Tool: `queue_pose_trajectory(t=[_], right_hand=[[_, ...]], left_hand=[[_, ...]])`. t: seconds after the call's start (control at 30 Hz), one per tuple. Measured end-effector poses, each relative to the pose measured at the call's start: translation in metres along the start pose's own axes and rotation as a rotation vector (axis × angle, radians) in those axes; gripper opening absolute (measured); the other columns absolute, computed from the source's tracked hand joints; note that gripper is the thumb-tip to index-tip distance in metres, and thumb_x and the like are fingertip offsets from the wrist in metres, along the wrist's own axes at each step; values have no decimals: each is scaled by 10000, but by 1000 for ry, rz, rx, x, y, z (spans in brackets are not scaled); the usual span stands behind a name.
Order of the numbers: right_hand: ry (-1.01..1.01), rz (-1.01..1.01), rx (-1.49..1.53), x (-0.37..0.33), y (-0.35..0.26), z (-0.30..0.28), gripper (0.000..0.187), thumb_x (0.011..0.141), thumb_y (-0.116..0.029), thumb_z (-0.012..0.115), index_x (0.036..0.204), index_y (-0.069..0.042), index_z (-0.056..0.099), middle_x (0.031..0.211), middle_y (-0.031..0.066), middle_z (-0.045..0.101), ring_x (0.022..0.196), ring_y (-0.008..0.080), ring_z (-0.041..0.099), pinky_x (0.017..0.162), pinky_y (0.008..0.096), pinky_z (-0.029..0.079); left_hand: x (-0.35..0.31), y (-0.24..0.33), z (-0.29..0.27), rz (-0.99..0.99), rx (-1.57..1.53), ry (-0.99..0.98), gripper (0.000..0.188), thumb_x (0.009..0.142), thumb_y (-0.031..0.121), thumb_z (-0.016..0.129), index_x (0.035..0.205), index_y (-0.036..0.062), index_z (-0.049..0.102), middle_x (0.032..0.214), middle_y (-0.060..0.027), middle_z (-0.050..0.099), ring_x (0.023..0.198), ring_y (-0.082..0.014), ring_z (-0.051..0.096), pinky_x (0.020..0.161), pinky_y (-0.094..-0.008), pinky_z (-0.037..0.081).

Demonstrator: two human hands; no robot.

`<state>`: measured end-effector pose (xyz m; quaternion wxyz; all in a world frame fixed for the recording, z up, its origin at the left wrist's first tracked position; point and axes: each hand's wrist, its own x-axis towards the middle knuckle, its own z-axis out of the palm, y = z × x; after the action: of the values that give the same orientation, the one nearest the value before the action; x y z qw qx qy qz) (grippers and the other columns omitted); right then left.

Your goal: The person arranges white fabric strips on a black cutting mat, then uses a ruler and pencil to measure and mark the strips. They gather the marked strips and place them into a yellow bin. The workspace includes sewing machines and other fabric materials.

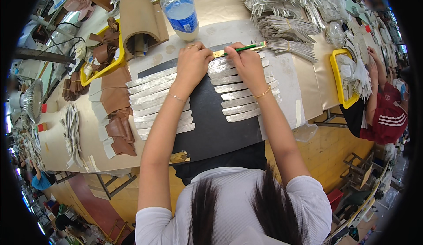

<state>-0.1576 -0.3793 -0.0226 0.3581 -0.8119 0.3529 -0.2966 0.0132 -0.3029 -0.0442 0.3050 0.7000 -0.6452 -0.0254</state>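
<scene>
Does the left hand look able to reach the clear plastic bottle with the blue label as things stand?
Probably yes: the bottle stands just beyond the left hand, with nothing visibly between them.

Blue bottle label (pixel 179 24), its print unreadable

Bright light glints off slender, glossy silver-grey strips (pixel 241 102). Fisheye distortion curves the tan, paper-covered table (pixel 216 13).

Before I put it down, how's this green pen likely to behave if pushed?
The green pen looks slim, so it's probably light in your right hand. Its long, narrow shape suggests it might roll. It looks straight, so it's likely stiff.
</scene>
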Motion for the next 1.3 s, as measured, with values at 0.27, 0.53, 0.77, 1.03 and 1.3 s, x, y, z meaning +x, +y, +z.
queue_pose_trajectory(t=[0.27, 0.53, 0.77, 1.03, 1.3], right_hand=[[-5, -88, -203, 8, 6, 16, 307, 1009, -321, 573, 934, -46, 686, 653, 107, 638, 574, 266, 620, 572, 358, 482], [76, -159, -240, 4, 8, 18, 277, 998, -321, 573, 914, -79, 676, 678, 124, 638, 610, 321, 636, 568, 394, 495], [58, -154, -394, 6, 46, 38, 342, 1016, -375, 509, 937, -62, 621, 696, 191, 632, 678, 344, 667, 572, 467, 514], [418, -500, -505, -14, -16, -15, 211, 888, -180, 651, 1099, -171, 662, 1033, 47, 721, 933, 239, 697, 1119, 488, 345], [45, -381, -443, -68, -21, -37, 224, 828, -139, 655, 1051, -163, 665, 765, 42, 617, 752, 248, 654, 653, 394, 501]], left_hand=[[-1, 0, 3, -67, 9, -48, 107, 847, 186, 708, 826, 86, 740, 885, -46, 641, 932, -255, 610, 839, -409, 436], [3, 3, 2, -52, 15, -59, 95, 829, 175, 709, 816, 84, 732, 886, -66, 631, 940, -277, 604, 836, -419, 439], [-1, -6, 13, 35, 38, 11, 116, 795, 167, 729, 802, 55, 702, 817, -121, 599, 845, -330, 599, 746, -455, 472], [-15, 29, -37, 298, 225, 145, 110, 849, 96, 686, 950, 52, 679, 930, -80, 608, 878, -275, 572, 767, -413, 424], [-65, 48, -47, 383, 193, 142, 425, 815, 104, 761, 1213, 66, 616, 1217, -120, 558, 1091, -314, 546, 906, -438, 441]])
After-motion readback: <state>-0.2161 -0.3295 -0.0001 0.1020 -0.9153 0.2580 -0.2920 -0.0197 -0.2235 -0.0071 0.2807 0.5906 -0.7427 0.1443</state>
